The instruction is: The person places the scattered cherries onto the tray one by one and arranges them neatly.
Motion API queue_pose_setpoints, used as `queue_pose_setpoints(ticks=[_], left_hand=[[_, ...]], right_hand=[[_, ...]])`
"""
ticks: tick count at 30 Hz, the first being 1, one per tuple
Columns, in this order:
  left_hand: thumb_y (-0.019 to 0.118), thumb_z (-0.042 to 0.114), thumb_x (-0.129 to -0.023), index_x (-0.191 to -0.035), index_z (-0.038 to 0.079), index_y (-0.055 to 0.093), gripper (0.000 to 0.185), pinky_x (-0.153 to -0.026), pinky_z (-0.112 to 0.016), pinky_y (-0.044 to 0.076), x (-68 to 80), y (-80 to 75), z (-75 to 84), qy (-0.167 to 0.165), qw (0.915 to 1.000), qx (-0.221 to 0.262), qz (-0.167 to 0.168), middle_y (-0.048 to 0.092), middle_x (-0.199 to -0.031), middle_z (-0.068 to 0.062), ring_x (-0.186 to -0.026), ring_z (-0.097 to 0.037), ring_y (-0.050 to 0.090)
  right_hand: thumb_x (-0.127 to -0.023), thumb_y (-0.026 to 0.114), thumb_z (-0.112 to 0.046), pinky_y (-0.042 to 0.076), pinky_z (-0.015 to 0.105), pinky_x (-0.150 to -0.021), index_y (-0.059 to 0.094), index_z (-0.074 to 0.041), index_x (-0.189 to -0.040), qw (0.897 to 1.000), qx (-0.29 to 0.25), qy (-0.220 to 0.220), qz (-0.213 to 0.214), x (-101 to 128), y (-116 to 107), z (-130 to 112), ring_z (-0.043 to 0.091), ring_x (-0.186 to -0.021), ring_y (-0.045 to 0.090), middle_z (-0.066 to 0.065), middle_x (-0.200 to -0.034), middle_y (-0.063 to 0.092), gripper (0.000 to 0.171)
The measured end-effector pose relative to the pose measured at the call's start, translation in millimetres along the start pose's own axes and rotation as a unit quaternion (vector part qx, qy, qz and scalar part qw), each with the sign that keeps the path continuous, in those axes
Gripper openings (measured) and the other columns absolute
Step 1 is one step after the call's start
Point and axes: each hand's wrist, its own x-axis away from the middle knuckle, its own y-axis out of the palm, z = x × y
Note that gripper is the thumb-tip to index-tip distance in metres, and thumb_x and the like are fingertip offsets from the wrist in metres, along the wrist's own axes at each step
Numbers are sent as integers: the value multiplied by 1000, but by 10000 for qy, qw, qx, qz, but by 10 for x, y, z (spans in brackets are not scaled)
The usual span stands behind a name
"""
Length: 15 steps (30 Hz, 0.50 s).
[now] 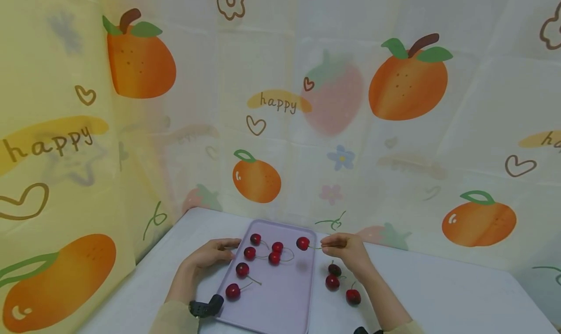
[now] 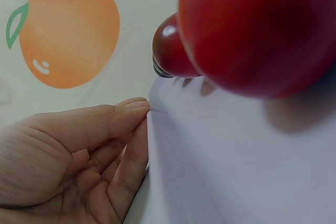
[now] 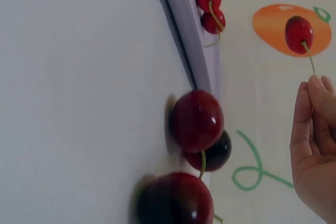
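From the head view, the right hand [image 1: 348, 252] pinches the thin green stem of a glossy red cherry [image 1: 303, 243], fingers clamped together on that stem, and the cherry hangs just above the far right corner of the flat rectangular lilac plastic tray [image 1: 280, 300]. The left hand [image 1: 212, 253] lies at the tray's left edge, fingers fairly straight and together, touching the rim and holding nothing. Six more red cherries [image 1: 263, 258] lie on the tray, and three dark red cherries [image 1: 337, 281] sit on the white tabletop [image 1: 447, 295] just right of it, near the right wrist. A fruit-print curtain [image 1: 407, 81] hangs behind. Over to the left wrist view: the fingers [image 2: 105, 124] are extended, their tips resting against the tray's edge [image 2: 157, 129], with a cherry looming huge and blurred up close. In the right wrist view the held cherry [image 3: 298, 34] dangles from its stem, fingertips [image 3: 315, 98] closed on it, well apart from the tabletop cherries [image 3: 197, 120] beside the tray rim [image 3: 186, 24].
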Motion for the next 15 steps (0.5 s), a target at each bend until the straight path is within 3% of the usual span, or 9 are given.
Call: queue_pose_setpoints(ticks=[15], left_hand=[[66,12,-88,-136,11,60,49,-112,-56,34,14,-4,1,104,9999,-21,-105,55,-144,-16,-125,-29,48]], right_hand=[[-81,77,-7,53,19,-78,72,6,-101,9979,-342,-127,-528,17,380,-6,6,-86,70,17,-102,76,25]])
